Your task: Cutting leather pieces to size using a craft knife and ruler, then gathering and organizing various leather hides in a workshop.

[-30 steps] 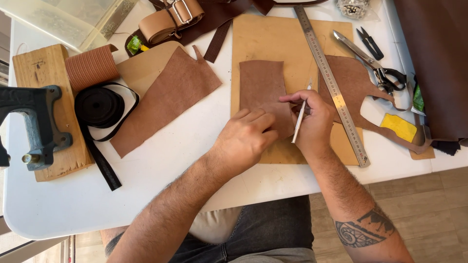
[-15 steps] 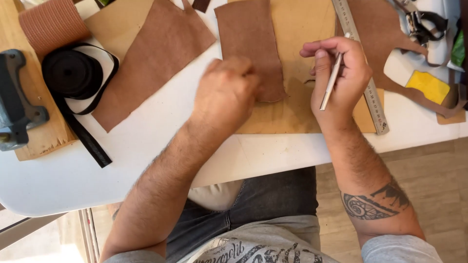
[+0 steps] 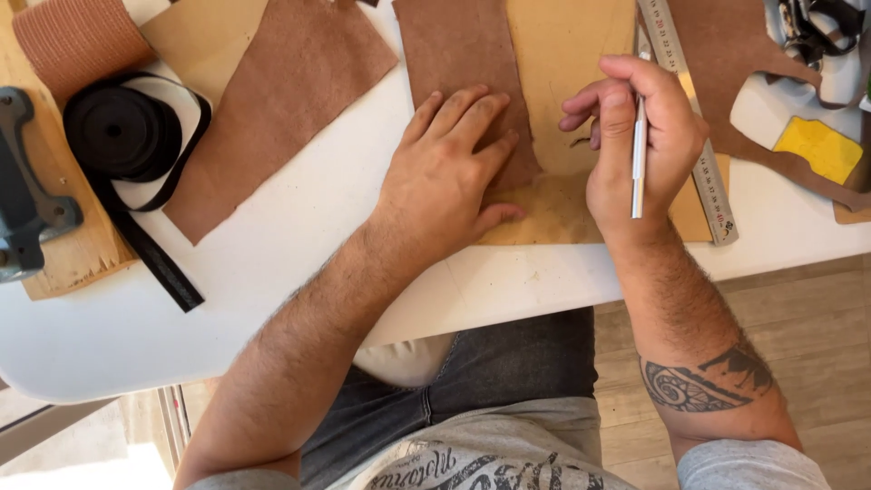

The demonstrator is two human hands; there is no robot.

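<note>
Seen from a head-worn camera above a white table (image 3: 299, 272); left hand (image 3: 449, 172) pressed flat, fingers spread, on the lower end of a brown leather strip (image 3: 463, 54); nothing grasped in that hand, palm and fingertips simply bearing down on the leather. Strip lying lengthwise on a tan cutting board (image 3: 572, 63), its lower edge under the left hand, its upper end running out of the top of the frame.

Just right of the strip, right hand (image 3: 640, 150) closed around a slim silver knife (image 3: 638, 159), held upright between thumb and fingers, lifted off the board, blade tip not discernible. Right of the strip again, touching the back of the right hand, a steel ruler (image 3: 703, 172) laid aslant along the board's edge; beyond it a larger cut piece of brown leather (image 3: 726, 82) with a curved notch, and past that a yellow sponge (image 3: 821, 145) on a white holder.

Left of the strip, a second brown leather panel (image 3: 272, 100) lying tilted over a tan sheet (image 3: 195, 41); further left, a coil of black strap (image 3: 122, 132) with one loose end trailing toward the table edge; above the coil a roll of ribbed reddish material (image 3: 73, 36); at the far left a grey metal tool (image 3: 23, 191) standing on a wooden block (image 3: 77, 254).

Below the strip, beyond the table edge, grey jeans and a tattooed right forearm.
</note>
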